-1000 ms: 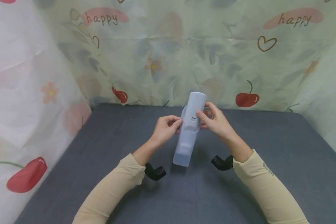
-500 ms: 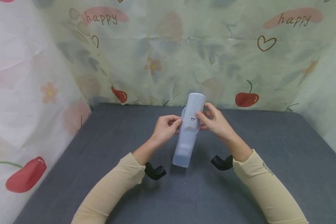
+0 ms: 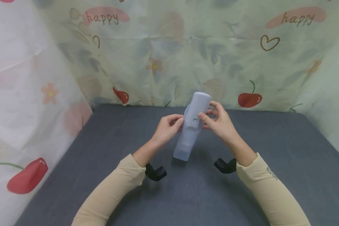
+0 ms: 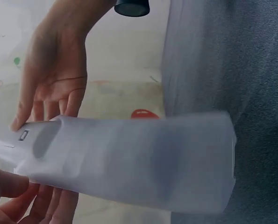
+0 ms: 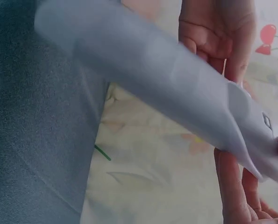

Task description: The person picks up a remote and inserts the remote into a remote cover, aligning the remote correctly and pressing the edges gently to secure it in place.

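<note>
A long, pale lilac-white plastic device (image 3: 194,125) is held tilted above the table, its top leaning to the right. It has a rounded top, a small rectangular port on its body and a translucent lower section (image 4: 185,163); its exact kind cannot be told. My left hand (image 3: 166,127) pinches its left edge between thumb and fingers, about midway along. On the other side, my right hand (image 3: 218,122) holds the upper body, thumb on the front near the port and fingers behind, partly hidden. In the right wrist view the device (image 5: 176,79) runs diagonally across.
A dark grey cloth-covered table (image 3: 107,138) lies under both hands. Behind it hangs a patterned curtain (image 3: 175,56) with cherries and flowers, and another stretch runs along the left side. Black camera mounts (image 3: 156,173) stick out from both wrists.
The device has tipped a little: its top has shifted right, and its lower end has risen slightly. My right hand has moved slightly up and right with it; both hands keep their hold.
</note>
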{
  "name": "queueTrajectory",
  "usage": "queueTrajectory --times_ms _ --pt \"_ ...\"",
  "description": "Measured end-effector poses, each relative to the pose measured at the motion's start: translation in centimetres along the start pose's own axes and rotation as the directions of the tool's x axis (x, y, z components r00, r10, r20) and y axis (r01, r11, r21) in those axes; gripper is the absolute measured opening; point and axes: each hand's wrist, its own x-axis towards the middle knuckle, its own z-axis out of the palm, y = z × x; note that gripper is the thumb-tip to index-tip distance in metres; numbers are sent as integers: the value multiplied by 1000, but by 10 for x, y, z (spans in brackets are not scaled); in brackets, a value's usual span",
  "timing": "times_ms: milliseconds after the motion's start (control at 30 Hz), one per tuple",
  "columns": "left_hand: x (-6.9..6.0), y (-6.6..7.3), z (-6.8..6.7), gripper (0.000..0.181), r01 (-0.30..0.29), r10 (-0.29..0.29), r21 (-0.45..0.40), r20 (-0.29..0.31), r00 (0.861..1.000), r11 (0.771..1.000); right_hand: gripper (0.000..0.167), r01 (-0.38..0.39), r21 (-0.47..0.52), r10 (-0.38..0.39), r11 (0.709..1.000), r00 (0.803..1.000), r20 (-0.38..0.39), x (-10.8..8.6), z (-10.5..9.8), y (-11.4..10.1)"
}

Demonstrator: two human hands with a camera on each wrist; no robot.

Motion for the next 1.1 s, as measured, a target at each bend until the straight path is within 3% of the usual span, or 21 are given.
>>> queueTrajectory --times_ms 100,167,233,300,333,400,467,533,567,633,700,767,833,900,1000,1067,1100 --pt "-2 3 -3 29 -32 32 7 -5 999 999 59 36 -20 -36 999 999 -13 -3 -2 0" --pt "-2 2 -5 29 -17 18 8 -12 1000 1000 50 96 -48 -97 994 995 -23 -5 -3 1" --pt "-2 1 -6 31 32 -32 -19 0 1000 999 38 172 -63 -174 983 984 -32 -7 -4 3" --pt "-2 -2 -6 37 119 -115 -78 52 992 990 32 266 -40 -268 963 963 -26 -8 -3 6" --pt "-1 -4 -6 42 173 -163 -112 96 982 979 32 319 -28 -320 947 947 -15 -9 -2 7" --pt "0 -6 -6 53 275 -235 -184 214 948 944 33 414 2 -414 910 910 33 -11 0 9" --pt "1 -9 -7 63 349 -270 -236 312 911 907 33 502 6 -501 865 860 98 -13 3 11" --pt "2 -10 -7 66 386 -277 -288 355 893 876 33 575 -33 -562 818 810 168 -16 5 13" --pt "3 -11 -7 64 387 -272 -309 355 894 869 32 601 -59 -580 797 789 202 -17 7 14" --pt "3 -12 -8 56 367 -264 -330 316 911 870 32 642 -117 -599 758 756 264 -18 8 15" --pt "3 -13 -9 48 339 -257 -320 273 927 885 31 660 -161 -596 734 739 315 -19 9 16" --pt "3 -15 -9 42 310 -244 -284 244 939 907 31 654 -176 -574 736 740 350 -20 8 17" --pt "1 -17 -9 41 275 -218 -253 232 948 928 31 626 -165 -547 762 759 354 -20 7 19" --pt "-1 -19 -9 41 232 -180 -229 225 958 945 27 546 -152 -485 824 817 311 -19 6 19" --pt "-4 -19 -7 41 153 -105 -207 227 968 966 18 400 -165 -374 902 912 167 -18 7 17" --pt "-7 -18 -5 40 111 -64 -199 231 971 974 17 293 -182 -286 938 956 63 -15 8 15" --pt "-8 -17 -4 40 96 -48 -196 234 971 976 19 250 -196 -249 948 968 27 -13 9 15"
